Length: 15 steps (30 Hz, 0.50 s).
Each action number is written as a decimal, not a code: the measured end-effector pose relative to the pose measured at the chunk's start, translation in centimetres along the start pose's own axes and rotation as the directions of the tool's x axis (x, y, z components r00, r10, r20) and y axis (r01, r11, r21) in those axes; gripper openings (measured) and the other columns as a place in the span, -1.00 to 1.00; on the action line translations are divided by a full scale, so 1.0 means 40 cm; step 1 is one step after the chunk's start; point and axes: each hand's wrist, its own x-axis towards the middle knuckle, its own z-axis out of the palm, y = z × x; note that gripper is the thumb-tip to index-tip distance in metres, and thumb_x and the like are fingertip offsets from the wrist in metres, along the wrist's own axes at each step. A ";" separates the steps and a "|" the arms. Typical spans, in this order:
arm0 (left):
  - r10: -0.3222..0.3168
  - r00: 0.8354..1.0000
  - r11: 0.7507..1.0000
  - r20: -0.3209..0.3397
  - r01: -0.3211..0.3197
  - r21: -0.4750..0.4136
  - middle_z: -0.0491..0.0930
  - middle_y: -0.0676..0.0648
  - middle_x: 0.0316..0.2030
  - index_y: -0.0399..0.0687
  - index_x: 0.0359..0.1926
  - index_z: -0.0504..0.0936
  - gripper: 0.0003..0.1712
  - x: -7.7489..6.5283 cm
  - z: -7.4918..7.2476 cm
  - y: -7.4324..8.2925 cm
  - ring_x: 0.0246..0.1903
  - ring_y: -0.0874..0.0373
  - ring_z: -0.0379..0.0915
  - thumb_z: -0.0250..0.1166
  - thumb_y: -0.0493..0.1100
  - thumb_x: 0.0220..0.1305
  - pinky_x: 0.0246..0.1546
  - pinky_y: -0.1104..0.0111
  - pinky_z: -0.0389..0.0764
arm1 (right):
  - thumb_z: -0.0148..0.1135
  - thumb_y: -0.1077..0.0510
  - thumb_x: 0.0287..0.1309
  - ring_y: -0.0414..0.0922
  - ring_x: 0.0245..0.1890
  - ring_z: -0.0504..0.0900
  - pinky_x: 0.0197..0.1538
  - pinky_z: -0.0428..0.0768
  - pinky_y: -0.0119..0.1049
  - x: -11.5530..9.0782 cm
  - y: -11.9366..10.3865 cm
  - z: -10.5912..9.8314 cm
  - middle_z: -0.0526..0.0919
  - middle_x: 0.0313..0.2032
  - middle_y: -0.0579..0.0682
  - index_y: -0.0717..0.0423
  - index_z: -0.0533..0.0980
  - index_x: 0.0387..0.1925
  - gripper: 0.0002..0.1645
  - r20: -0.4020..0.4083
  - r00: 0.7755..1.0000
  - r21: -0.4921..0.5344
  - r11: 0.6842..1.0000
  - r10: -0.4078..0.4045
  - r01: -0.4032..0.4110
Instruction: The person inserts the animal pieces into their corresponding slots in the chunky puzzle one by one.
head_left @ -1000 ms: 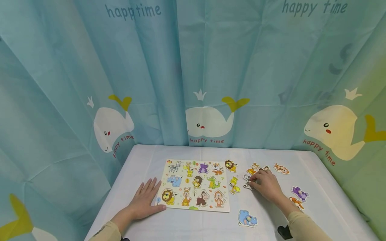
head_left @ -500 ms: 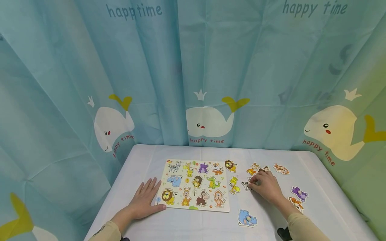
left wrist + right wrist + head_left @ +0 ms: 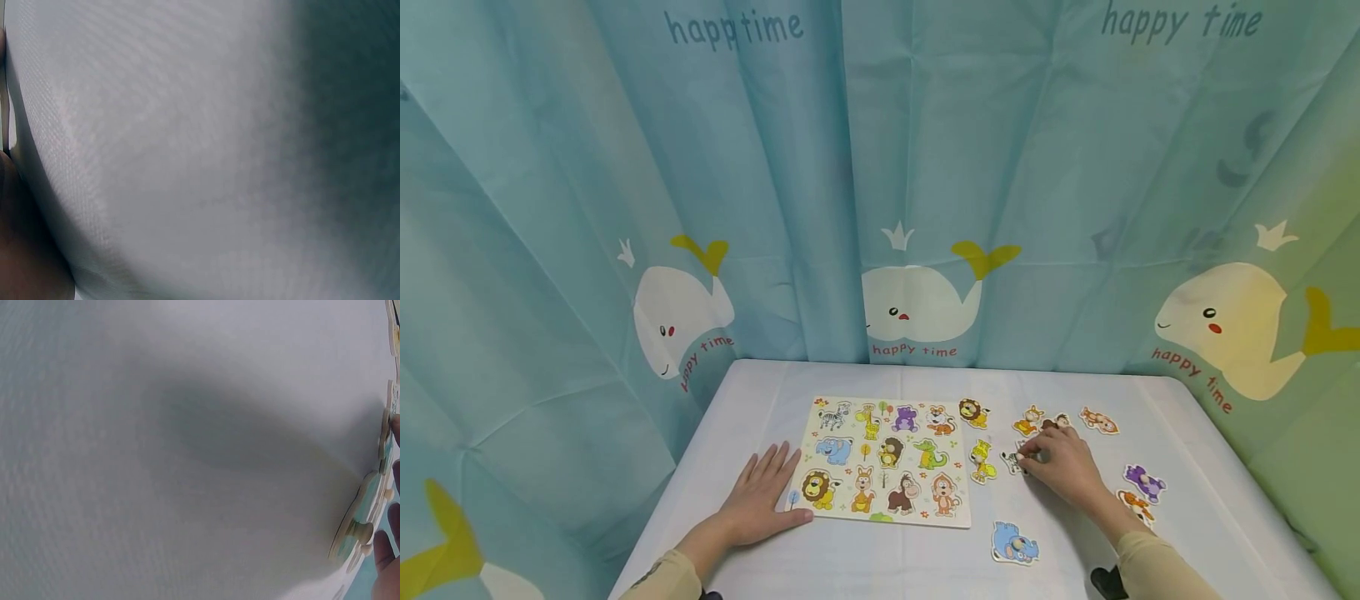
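My right hand (image 3: 1063,467) pinches a small zebra puzzle piece (image 3: 1012,462) low over the table, its far part hidden by the fingers. Close beyond the fingertips lie a kangaroo piece (image 3: 1028,421) and a partly covered dark brown piece (image 3: 1056,422). My left hand (image 3: 760,504) lies flat with fingers spread against the left edge of the animal puzzle board (image 3: 880,482). Its thumb reaches the board's lower left corner. Only fingertips (image 3: 382,550) at the right edge show in the right wrist view, beside a knobbed piece (image 3: 356,528). The left wrist view is mostly blurred white cloth.
Loose pieces lie right of the board: a lion (image 3: 974,413), a giraffe (image 3: 982,462), an elephant (image 3: 1015,543), a purple hippo (image 3: 1145,483), an orange one (image 3: 1137,506) and another at the back (image 3: 1099,420). A white cloth covers the table (image 3: 850,567); a blue curtain (image 3: 805,167) hangs behind.
The zebra piece has turned in my right fingers and shifted slightly left over the first half second, then stays about the same. My left hand has not moved.
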 end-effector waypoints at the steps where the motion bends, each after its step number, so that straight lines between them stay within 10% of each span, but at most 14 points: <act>1: 0.003 1.000 1.000 -0.005 -0.003 -0.003 -0.10 -0.23 0.61 -0.10 0.62 0.07 0.27 0.000 0.001 -0.001 0.58 -0.22 -0.32 0.24 0.56 0.15 0.52 -0.18 -0.32 | 0.58 0.07 0.03 0.01 -0.13 0.45 -0.11 0.39 0.03 0.000 0.000 0.000 0.62 -0.30 -0.19 -0.15 0.72 -0.40 -0.88 -0.002 1.000 0.001 1.000 0.000 0.000; 15: 0.007 1.000 1.000 -0.022 -0.006 0.009 -0.09 -0.20 0.62 -0.05 0.63 0.05 0.28 0.000 0.014 -0.010 0.59 -0.16 -0.32 0.19 0.61 0.15 0.53 -0.13 -0.34 | 0.56 0.08 0.07 -0.01 -0.13 0.45 -0.09 0.40 0.03 0.000 0.000 0.000 0.60 -0.32 -0.20 -0.12 0.72 -0.38 -0.89 -0.015 1.000 0.026 1.000 -0.002 0.002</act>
